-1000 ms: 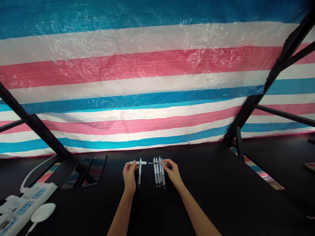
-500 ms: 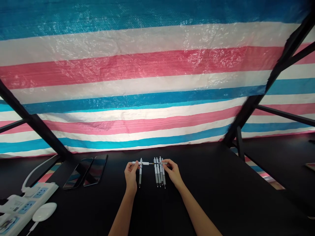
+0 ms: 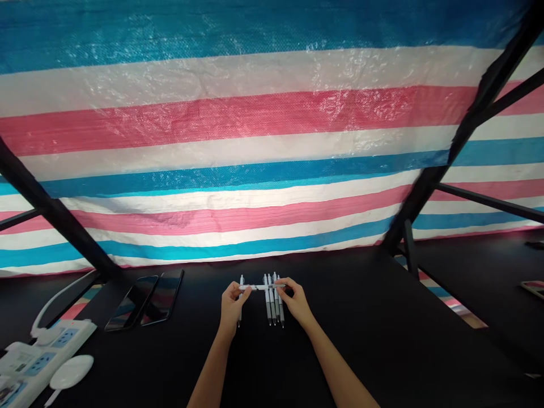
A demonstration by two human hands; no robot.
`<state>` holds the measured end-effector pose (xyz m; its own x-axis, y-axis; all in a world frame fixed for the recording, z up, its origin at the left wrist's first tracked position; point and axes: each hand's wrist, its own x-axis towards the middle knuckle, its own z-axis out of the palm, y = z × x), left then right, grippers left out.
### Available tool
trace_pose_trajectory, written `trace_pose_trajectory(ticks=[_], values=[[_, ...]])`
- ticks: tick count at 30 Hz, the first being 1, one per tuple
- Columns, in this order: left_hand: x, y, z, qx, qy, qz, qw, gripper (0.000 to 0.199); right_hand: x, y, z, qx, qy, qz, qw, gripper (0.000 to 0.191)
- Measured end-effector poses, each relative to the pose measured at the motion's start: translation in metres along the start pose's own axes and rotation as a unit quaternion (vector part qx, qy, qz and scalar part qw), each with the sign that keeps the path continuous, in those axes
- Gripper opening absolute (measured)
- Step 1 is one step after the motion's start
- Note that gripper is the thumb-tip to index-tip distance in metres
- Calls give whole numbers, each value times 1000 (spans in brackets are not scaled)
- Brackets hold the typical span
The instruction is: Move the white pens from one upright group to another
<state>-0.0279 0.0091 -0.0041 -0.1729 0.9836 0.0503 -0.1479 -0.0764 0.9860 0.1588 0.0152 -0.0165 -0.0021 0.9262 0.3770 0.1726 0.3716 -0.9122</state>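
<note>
My left hand [image 3: 232,306] pinches the white end of a pen [image 3: 258,287] held crosswise just above the black table [image 3: 365,334]. My right hand [image 3: 295,300] pinches the other, grey end of the same pen. The two halves meet between my hands. Under the held pen lie three white-and-grey pens [image 3: 273,303] side by side, pointing away from me. One more pen [image 3: 241,297] lies alone, partly behind my left fingers.
Two dark phones [image 3: 147,297] lie flat at the left. A white power strip [image 3: 38,354] and a white mouse [image 3: 70,371] sit at the near left corner. A striped tarp [image 3: 255,141] hangs behind, with black frame bars [image 3: 425,187] on both sides.
My hands have come closer together, and the gap between the two pen parts has closed. The view has shifted slightly.
</note>
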Motion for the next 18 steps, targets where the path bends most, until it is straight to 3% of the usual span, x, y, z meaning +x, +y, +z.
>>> trace_pose_trajectory(ticks=[9,18], values=[[4,-4,-2,-11,-22,16,1000,43,2,2,0,-6,-1,11,1000,23],[0,8,2,-17,-14,7,1000,42,1,0,0,-9,-2,33,999,27]])
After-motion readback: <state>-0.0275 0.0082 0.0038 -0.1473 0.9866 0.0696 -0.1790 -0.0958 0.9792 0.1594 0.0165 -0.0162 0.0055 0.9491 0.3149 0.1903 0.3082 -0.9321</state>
